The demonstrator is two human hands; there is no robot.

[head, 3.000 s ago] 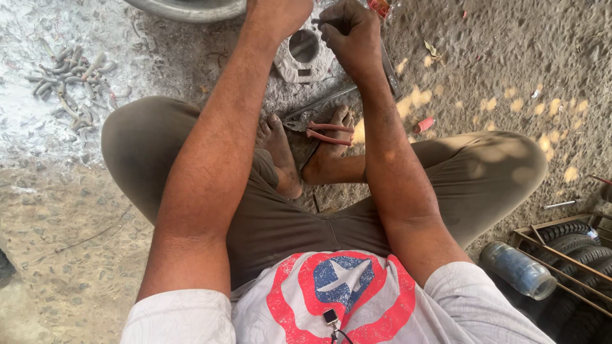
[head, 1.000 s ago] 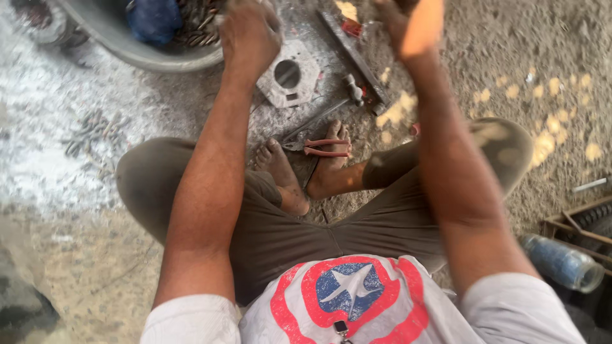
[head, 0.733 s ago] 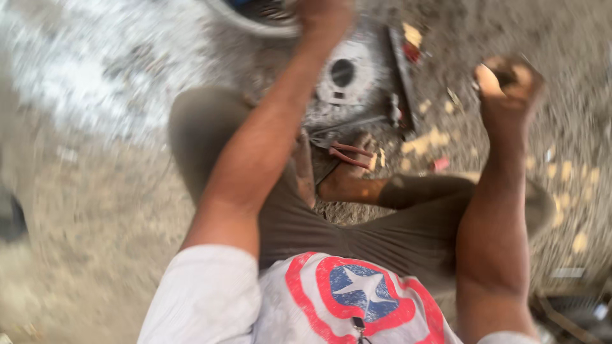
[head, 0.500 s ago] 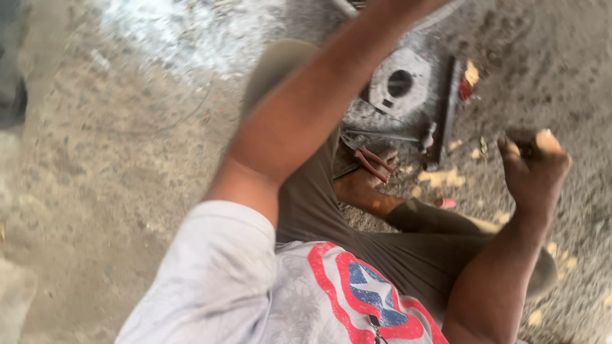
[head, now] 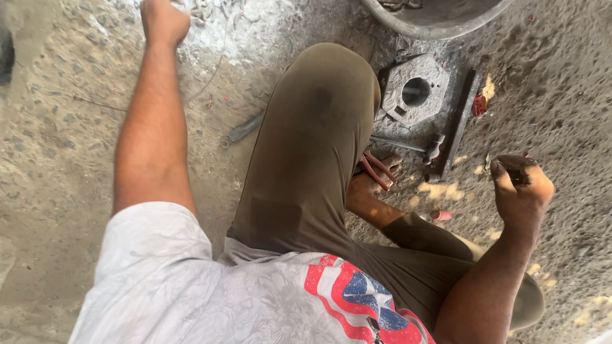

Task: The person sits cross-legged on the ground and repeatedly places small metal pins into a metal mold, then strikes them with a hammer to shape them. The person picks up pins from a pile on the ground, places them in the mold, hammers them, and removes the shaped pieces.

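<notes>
The left hand [head: 164,19] is reaching far out, closing over small metal pieces [head: 207,7] on the ground; the right hand [head: 521,188] is hanging fisted, its contents unclear

Hidden and cut-off parts, head view
Left hand [head: 164,19] fingertips cut by top edge, grasp unclear; right hand [head: 521,185] fisted, contents can't tell; grey basin [head: 433,22] mostly out of frame; small scraps near left hand too blurred to identify
</notes>
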